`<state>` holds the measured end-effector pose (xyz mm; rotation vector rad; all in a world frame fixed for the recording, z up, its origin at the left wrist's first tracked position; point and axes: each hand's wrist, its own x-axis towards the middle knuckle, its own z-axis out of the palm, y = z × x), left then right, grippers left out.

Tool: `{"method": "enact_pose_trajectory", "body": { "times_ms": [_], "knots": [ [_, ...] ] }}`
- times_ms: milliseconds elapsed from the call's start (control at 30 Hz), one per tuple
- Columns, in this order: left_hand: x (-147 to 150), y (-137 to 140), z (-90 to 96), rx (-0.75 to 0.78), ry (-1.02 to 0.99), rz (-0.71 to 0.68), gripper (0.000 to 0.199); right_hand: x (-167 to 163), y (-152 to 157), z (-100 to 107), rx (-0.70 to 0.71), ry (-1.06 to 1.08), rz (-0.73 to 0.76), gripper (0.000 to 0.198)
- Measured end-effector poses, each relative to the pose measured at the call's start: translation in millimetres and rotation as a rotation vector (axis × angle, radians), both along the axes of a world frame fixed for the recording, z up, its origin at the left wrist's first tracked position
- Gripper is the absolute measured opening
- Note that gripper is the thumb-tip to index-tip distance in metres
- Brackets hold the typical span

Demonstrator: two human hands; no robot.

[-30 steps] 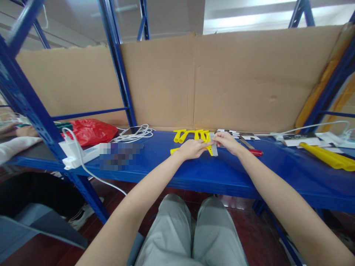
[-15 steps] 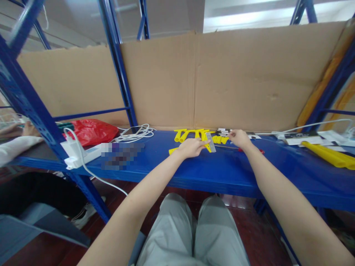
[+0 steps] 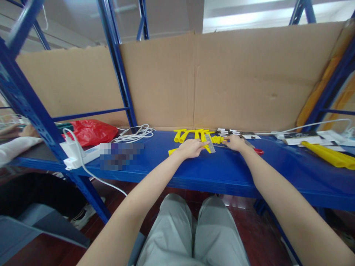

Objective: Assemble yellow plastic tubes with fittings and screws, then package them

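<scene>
My left hand [image 3: 194,148] is closed around a yellow handle-like piece [image 3: 207,147] that carries a flat grey plate [image 3: 210,144]. Behind it, several yellow T-shaped pieces with tube ends [image 3: 183,136] lie in a row at the back of the table. Under my left wrist a yellow end [image 3: 172,152] pokes out. At a small heap of yellow pieces [image 3: 217,140], my right hand [image 3: 233,142] has its fingertips bent together on the nearest piece. A red-handled tool [image 3: 259,151] lies beside my right wrist, partly covered by it.
Small black-and-white pieces [image 3: 229,132] lie behind my right hand. Long yellow tubes [image 3: 330,155] and papers [image 3: 302,138] are on the right. To the left are a white power strip [image 3: 90,153], coiled white cable [image 3: 138,133] and a red bag [image 3: 94,132]. Cardboard [image 3: 235,81] stands behind the blue table [image 3: 216,173].
My right hand has moved left and down onto the small yellow pieces, uncovering more of the red-handled tool. My left hand stays in place with the yellow piece and its grey plate.
</scene>
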<state>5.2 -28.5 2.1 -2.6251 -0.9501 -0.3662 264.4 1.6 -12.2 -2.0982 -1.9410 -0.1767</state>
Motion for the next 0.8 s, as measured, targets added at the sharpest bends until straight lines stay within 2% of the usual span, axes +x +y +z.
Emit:
{"method": "enact_pose_trajectory", "body": {
  "times_ms": [267,667,800],
  "knots": [
    [2,-3,1.4,-0.020,0.032,0.005,0.042,-22,-5,5,-0.121,-0.030,-0.050,0.042],
    [2,-4,1.0,-0.025,0.048,0.004,0.043,-24,-4,3,-0.044,-0.069,-0.049,0.040],
    [3,-4,0.9,-0.022,0.054,0.008,0.043,-24,0,3,-0.123,-0.015,-0.003,0.042]
  ]
}}
